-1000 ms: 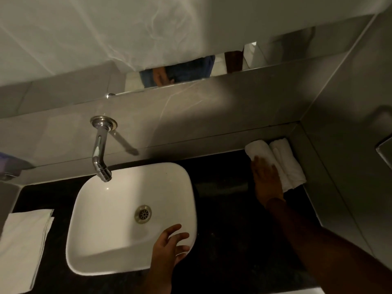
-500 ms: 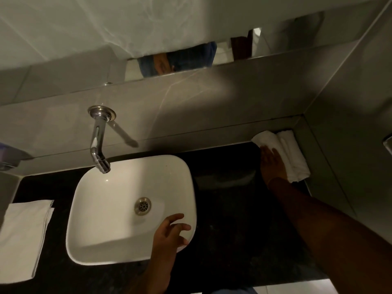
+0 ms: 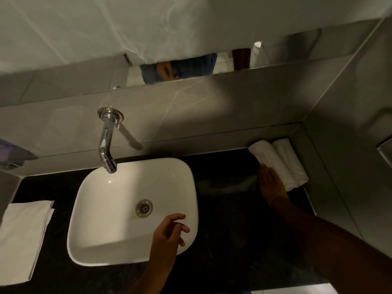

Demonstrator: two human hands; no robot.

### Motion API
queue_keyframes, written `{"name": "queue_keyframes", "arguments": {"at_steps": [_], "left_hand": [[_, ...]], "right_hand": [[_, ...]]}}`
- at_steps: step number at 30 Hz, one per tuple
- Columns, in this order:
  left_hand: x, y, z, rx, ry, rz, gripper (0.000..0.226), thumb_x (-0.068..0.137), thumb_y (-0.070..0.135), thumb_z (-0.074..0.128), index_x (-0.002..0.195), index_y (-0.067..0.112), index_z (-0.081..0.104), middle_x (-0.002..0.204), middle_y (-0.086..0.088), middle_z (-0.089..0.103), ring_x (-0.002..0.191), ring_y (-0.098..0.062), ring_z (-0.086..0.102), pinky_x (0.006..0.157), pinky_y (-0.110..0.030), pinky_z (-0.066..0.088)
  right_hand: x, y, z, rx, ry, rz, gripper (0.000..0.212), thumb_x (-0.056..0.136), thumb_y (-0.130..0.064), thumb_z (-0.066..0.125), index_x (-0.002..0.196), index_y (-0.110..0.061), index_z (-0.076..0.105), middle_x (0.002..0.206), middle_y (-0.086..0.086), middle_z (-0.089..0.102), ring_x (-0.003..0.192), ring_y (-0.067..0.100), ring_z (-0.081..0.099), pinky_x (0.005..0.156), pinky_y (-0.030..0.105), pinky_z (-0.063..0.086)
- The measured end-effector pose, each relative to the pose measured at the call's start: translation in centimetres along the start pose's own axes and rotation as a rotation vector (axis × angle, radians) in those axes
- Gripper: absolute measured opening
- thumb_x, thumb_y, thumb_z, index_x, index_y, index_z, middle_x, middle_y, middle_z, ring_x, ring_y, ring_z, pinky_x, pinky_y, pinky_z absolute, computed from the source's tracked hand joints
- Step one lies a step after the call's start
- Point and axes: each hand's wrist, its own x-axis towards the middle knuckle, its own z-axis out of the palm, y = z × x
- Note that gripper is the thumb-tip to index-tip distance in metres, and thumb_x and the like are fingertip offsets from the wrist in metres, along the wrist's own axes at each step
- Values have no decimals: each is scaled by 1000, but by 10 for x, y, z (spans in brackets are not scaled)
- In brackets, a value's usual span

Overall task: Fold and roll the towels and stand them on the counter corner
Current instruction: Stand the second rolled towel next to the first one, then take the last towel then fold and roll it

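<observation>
Dark counter [image 3: 229, 240], right of frame: my right hand [image 3: 272, 183] is lying flat, released, nudging rolled towels [image 3: 280, 162] into the corner; left hand [image 3: 167, 236] is hanging slack, ungrasping.

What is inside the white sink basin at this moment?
The sink basin holds only its metal drain; no towel or water is visible. The left hand hovers over the near right rim and covers a small part.

no readable text, labels or brands (dim lighting throughout)

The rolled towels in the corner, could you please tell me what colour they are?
White, both rolled towels, seen in the head view against the black counter.
</observation>
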Motion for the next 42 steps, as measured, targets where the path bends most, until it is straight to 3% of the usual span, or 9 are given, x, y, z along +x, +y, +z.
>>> {"name": "queue_keyframes", "arguments": {"at_steps": [3,7,10,13,19,23,28,34,42], "left_hand": [[-2,-1,-1,22,-16,9,31,99,-8,51,101,12,73,80,-13,76,68,-20,70,51,-27,55],[-11,-8,-7,84,-38,-23,32,99,-4,51,99,18,74,79,-9,76,67,-24,70,54,-32,56],[-16,-12,-17,124,-42,-14,33,97,-3,49,98,19,74,76,-9,75,54,-20,62,52,-27,52],[-14,-19,-24,167,6,27,36,98,-6,50,96,21,74,74,-7,74,60,-19,65,53,-29,54],[14,-20,-43,604,35,439,32,94,10,66,116,33,67,94,19,71,92,3,66,86,-17,53],[50,-12,-60,816,95,583,47,90,15,68,134,28,61,127,8,68,119,-6,57,107,-37,47],[73,-3,-115,1072,209,497,63,95,32,57,154,26,37,161,-1,43,152,-22,32,127,-48,21],[96,-7,-219,1170,287,363,69,98,40,46,161,24,22,170,-5,22,158,-23,14,129,-51,10],[98,-93,-402,1106,263,252,68,101,36,47,161,24,19,172,-2,11,159,-24,5,129,-49,4]], "right_hand": [[21,3,-13,164,-45,89,73,105,-43,32,155,-2,-2,164,15,-4,152,33,5,117,42,-22],[51,11,-37,617,-69,245,53,108,-36,21,155,-12,24,162,4,20,149,25,19,105,-1,-7],[64,-2,-45,438,-140,239,70,105,-45,29,156,-12,-6,164,3,-4,153,25,6,119,35,-11],[56,-20,-43,510,-67,176,66,106,-30,37,156,-2,5,165,17,7,152,32,11,123,47,-3],[20,-49,-62,248,31,-45,78,84,-20,66,150,3,31,160,23,25,148,37,24,121,50,8],[9,-82,-115,258,109,-35,82,66,-15,78,141,0,50,149,21,47,140,36,41,119,52,18],[-14,-158,-190,406,401,-95,67,80,-9,66,144,-5,47,153,15,43,143,32,35,116,54,27],[-80,-287,-258,668,664,-206,55,84,-1,58,138,-11,53,142,11,53,138,28,41,118,51,26],[-139,-509,-282,709,620,-698,36,83,-1,56,116,-11,69,122,11,63,118,29,56,101,40,45]]}}
